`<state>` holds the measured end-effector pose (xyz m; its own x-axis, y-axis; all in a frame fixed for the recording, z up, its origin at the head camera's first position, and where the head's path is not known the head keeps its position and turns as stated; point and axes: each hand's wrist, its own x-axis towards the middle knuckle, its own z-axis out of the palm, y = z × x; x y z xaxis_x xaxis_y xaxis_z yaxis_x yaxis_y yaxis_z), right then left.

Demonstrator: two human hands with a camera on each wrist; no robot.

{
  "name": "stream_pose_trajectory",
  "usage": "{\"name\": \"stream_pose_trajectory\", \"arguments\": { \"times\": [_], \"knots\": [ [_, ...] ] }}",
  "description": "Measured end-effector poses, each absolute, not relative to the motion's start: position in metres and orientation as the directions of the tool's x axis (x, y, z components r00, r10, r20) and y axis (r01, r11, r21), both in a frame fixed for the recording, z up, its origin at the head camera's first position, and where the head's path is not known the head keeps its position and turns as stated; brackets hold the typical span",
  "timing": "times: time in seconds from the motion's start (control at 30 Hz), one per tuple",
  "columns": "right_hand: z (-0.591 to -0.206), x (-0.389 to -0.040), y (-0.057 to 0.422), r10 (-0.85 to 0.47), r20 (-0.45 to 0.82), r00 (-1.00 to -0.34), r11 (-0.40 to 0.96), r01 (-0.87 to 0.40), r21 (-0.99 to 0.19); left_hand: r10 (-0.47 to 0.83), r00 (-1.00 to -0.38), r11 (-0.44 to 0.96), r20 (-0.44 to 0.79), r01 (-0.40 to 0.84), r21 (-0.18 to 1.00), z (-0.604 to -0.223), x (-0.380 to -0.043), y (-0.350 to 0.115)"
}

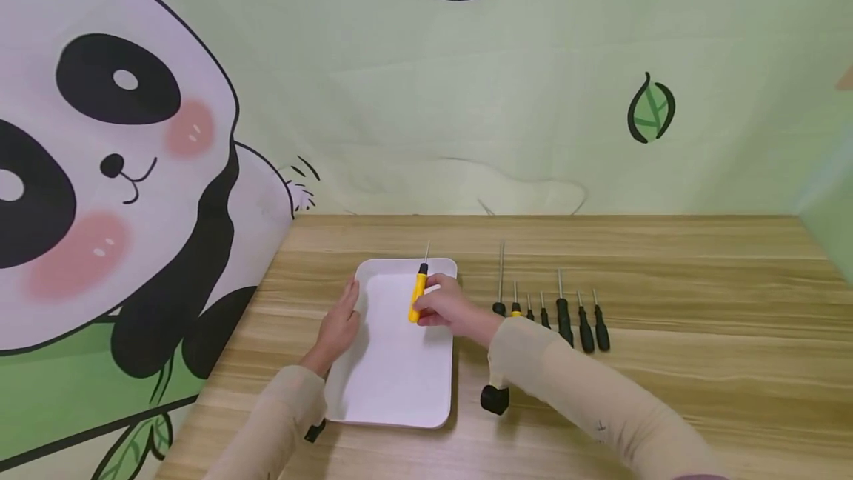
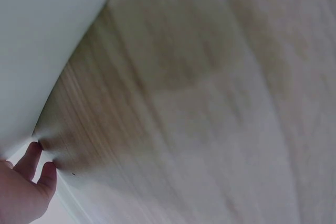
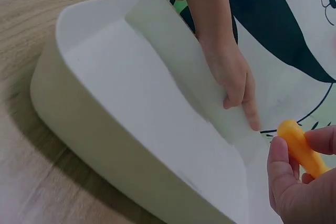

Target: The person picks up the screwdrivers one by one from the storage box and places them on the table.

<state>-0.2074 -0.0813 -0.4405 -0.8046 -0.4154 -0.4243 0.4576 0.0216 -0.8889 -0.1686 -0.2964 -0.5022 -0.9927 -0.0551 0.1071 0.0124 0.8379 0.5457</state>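
Note:
A yellow-handled screwdriver [image 1: 418, 291] with a black collar and thin metal shaft is held above the white tray [image 1: 400, 376], its tip pointing away. My right hand [image 1: 448, 306] pinches its handle between thumb and fingers. The right wrist view shows the rounded end of that yellow handle [image 3: 296, 142] between the fingertips. My left hand [image 1: 338, 330] grips the tray's left wall, with the thumb near the rim and fingers along the outside. In the left wrist view, part of that hand [image 2: 26, 192] shows beside the tray's outer wall [image 2: 42, 40]. The tray's visible floor is bare.
Right of the tray, several screwdrivers [image 1: 563, 317] lie in a row on the wooden table [image 1: 700, 361], partly behind my right sleeve. Black wrist-worn parts [image 1: 494, 399] show below the right forearm. A panda-printed cloth [image 1: 400, 95] hangs behind the table.

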Motion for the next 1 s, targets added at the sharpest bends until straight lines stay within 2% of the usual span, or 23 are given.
{"name": "stream_pose_trajectory", "arguments": {
  "times": [0.33, 0.67, 1.0],
  "knots": [
    [-0.436, -0.204, -0.054, -0.477, -0.422, -0.771, 0.092, 0.433, -0.896, -0.054, -0.994, 0.835, 0.090, 0.005, 0.551, -0.500, -0.167, -0.295],
    [-0.436, -0.202, -0.021, -0.542, -0.331, -0.772, 0.132, 0.311, -0.941, -0.054, -0.994, 0.836, 0.097, 0.008, 0.549, -0.501, -0.168, -0.295],
    [-0.433, -0.207, 0.016, -0.518, -0.342, -0.784, 0.182, 0.290, -0.940, -0.053, -0.994, 0.832, 0.099, 0.011, 0.555, -0.500, -0.167, -0.294]
  ]
}}
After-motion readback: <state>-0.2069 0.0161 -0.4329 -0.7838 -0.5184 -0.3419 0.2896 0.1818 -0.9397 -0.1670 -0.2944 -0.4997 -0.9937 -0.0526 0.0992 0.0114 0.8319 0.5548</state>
